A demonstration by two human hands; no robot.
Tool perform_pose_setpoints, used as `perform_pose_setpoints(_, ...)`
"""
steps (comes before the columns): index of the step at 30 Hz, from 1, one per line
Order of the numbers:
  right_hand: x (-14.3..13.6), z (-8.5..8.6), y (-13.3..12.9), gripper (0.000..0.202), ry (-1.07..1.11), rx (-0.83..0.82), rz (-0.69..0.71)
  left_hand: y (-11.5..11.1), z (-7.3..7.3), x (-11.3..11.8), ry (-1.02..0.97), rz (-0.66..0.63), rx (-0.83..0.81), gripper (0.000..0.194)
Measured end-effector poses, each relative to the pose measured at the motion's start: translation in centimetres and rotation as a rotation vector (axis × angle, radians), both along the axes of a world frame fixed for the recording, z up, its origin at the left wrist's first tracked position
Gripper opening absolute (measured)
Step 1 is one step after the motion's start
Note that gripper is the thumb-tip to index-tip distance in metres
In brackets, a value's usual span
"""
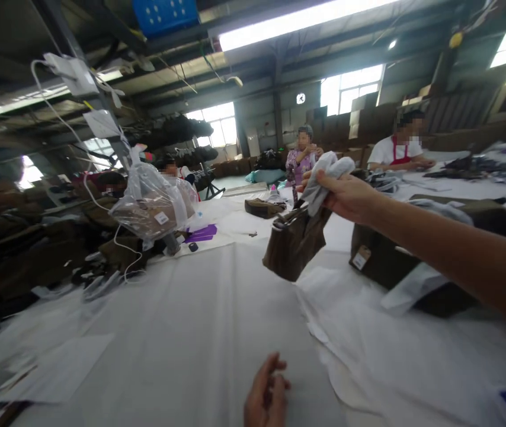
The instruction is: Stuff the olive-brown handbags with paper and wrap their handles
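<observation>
My right hand reaches out over the table, its fingers closed round a bunched grey-white cloth bundle. Beneath that bundle hangs a small brown bag, tilted and lifted off the table; how the two are joined is hidden by the fingers. Low in the picture, my left hand hovers over the white table surface with loosely bent fingers apart and nothing in them. To the right of the hanging bag lies a larger dark olive bag with a paper tag, partly behind my right forearm.
A clear plastic bag with a tagged brown item hangs by a post at the left. Purple strips and another brown bag lie farther back. White sheets spread at the right. Several people work beyond the table.
</observation>
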State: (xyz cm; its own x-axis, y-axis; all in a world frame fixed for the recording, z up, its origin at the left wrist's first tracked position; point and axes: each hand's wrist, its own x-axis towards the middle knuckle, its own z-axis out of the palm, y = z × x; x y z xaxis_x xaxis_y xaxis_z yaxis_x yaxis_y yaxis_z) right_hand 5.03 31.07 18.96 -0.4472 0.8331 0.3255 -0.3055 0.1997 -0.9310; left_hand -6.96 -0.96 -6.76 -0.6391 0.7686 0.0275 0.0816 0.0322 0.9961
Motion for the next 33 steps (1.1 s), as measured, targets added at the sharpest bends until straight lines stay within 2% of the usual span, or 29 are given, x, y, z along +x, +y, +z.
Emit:
perform_pose_setpoints(3, 1.2, -1.1, -9.2, 0.024, 0.012, -0.047, 0.125, -0.9, 6.1, 0.2, 0.041, 0.064, 0.21, 0.049)
perform_pose_setpoints(6, 2.8, -4.1, -17.4, 0.026, -0.018, -0.103, 0.214, -3.6, 11.7, 1.0, 0.193, 0.104, 0.341, 0.036)
perform_pose_setpoints(8, 4.6, -6.1, -21.7, 0.035, -0.074, -0.097, 0.216, -5.8, 14.0, 1.5, 0.265, 0.026, 0.314, 0.031)
perform_pose_setpoints(11, 8.1, -8.2, -26.6, 0.054, -0.199, -0.037, 0.192, -8.9, 15.6, 2.0, 0.223, -0.234, 0.154, 0.038)
perform_pose_setpoints(13, 10.2, -8.7, -29.4, 0.061, -0.275, 0.04, 0.207, -10.5, 16.0, 2.7, 0.226, -0.395, 0.072, 0.043)
perform_pose_setpoints(15, 11.9, -8.6, -32.1, 0.066, -0.315, 0.096, 0.264, -11.7, 16.1, 4.2, 0.312, -0.563, 0.027, 0.038)
perform_pose_setpoints(17, 13.2, -8.6, -34.6, 0.067, -0.344, 0.124, 0.321, -12.7, 15.7, 6.3, 0.409, -0.741, 0.006, 0.03)
perform_pose_setpoints(19, 14.6, -9.0, -36.9, 0.062, -0.373, 0.154, 0.308, -13.6, 14.9, 8.4, 0.477, -0.867, 0.02, 0.022)
perform_pose_setpoints(20, 15.5, -9.3, -37.8, 0.059, -0.374, 0.161, 0.271, -14.0, 14.4, 9.3, 0.509, -0.876, 0.048, 0.018)
perform_pose_setpoints(22, 17.6, -10.5, -39.3, 0.057, -0.327, 0.124, 0.176, -14.6, 13.4, 10.3, 0.553, -0.792, 0.114, 0.011)
perform_pose_setpoints(24, 20.1, -12.2, -40.3, 0.058, -0.222, 0.03, 0.06, -15.2, 12.4, 10.2, 0.574, -0.681, 0.137, 0.011)
perform_pose_setpoints(27, 23.0, -14.9, -41.2, 0.049, 0.037, -0.141, -0.206, -16.1, 10.9, 9.3, 0.554, -0.523, 0.114, 0.015)
perform_pose_setpoints(30, 23.5, -17.4, -42.0, 0.047, 0.17, -0.285, -0.429, -17.1, 9.8, 9.0, 0.51, -0.433, 0.089, 0.024)
perform_pose_setpoints(33, 21.7, -19.1, -43.2, 0.064, -0.01, -0.267, -0.501, -17.6, 9.1, 9.9, 0.493, -0.423, 0.121, 0.028)
